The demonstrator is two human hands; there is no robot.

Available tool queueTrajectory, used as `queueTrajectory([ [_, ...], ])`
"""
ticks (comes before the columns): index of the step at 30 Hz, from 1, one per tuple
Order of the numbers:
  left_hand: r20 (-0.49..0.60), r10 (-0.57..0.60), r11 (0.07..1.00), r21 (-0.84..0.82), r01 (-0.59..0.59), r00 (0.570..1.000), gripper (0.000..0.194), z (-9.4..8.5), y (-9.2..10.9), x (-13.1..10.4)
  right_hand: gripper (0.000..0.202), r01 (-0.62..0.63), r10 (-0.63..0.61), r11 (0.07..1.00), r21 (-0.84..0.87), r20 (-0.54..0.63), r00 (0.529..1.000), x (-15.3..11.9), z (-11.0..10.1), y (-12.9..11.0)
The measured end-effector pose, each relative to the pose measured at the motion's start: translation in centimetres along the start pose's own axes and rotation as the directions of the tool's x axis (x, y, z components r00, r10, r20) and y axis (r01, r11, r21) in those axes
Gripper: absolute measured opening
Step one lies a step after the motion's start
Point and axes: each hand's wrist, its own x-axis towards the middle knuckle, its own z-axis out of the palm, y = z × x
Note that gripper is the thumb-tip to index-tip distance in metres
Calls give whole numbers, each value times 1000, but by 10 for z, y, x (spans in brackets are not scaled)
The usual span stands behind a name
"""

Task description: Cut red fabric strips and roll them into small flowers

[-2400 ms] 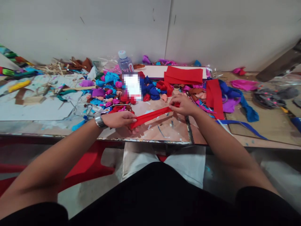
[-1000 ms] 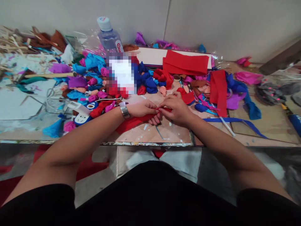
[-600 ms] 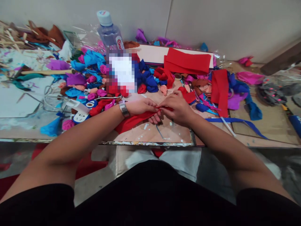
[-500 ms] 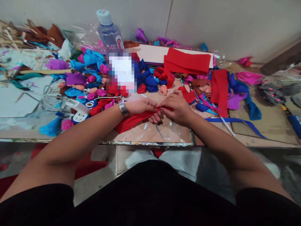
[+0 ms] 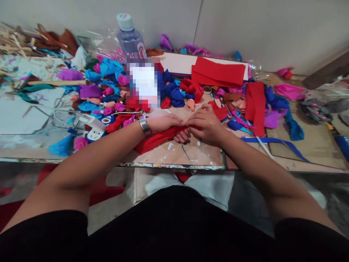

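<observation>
So the worktable (image 5: 208, 153) spans the whole frame, with its scuffed, flaky front edge running across just below the middle. The heap of crumpled colored pieces (image 5: 89, 91) takes up a big chunk, left of center to the middle. Behind it, at upper center, is a long pale board (image 5: 176, 62) with a folded red piece (image 5: 219, 71) on its right part.

The red strip (image 5: 154, 141) is at the center of the frame, slanting from near the front edge up to both hands. The left hand (image 5: 166, 124) has it between thumb and curled fingers, a narrow grip. The right hand (image 5: 203, 123) is nearly closed too, fingertips on the strip's upper end, right by the left fingertips.

The bottle (image 5: 131, 42) at upper left of center has red lettering that looks like "Gan", the rest curving out of sight. The white patch in front of it is pixelated, so no reading that. A metal watch (image 5: 144, 126) sits on the left wrist.

Room-wise, there's a bare bit of tabletop between the hands and front edge, but the heap crowds in behind the left forearm.
</observation>
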Motion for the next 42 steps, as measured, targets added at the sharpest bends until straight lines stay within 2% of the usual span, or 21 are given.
queueTrajectory([
  [4,5,-40,997,-61,40,999,28,1,0,-3,13,-21,21,1000,-6,-3,1000,1,1,1],
  [9,138,-210,967,-113,226,968,30,2,3,-3,15,-28,29,997,-67,4,1000,2,3,0],
  [11,110,-220,968,-98,231,969,31,0,3,-3,17,-41,43,995,-88,18,999,3,3,-1],
  [16,-14,-135,991,-3,135,991,31,-4,3,-3,16,-91,95,990,-109,35,995,5,5,-2],
  [19,-64,3,978,210,11,998,31,-3,7,-4,13,-136,139,985,-101,25,990,6,6,-4],
  [21,-104,111,902,428,-56,988,33,-2,11,-6,12,-175,176,982,-73,11,984,7,8,-6],
  [24,-149,232,734,675,-73,961,35,1,16,-9,12,-214,213,976,-30,-19,977,8,10,-5],
  [29,-159,375,558,825,-85,913,34,11,22,-16,9,-230,230,973,4,-55,972,10,16,2],
  [32,-153,419,468,881,-69,895,31,19,25,-19,11,-231,232,973,16,-16,973,10,17,4],
  [34,-141,422,450,890,-71,896,29,22,26,-19,13,-226,226,974,11,-2,974,9,17,4],
  [37,-184,407,445,895,-19,895,32,22,24,-18,12,-226,227,974,25,-36,973,7,16,4],
  [42,-206,332,574,818,-24,920,39,17,21,-15,12,-209,211,977,29,-76,975,4,11,1],
])
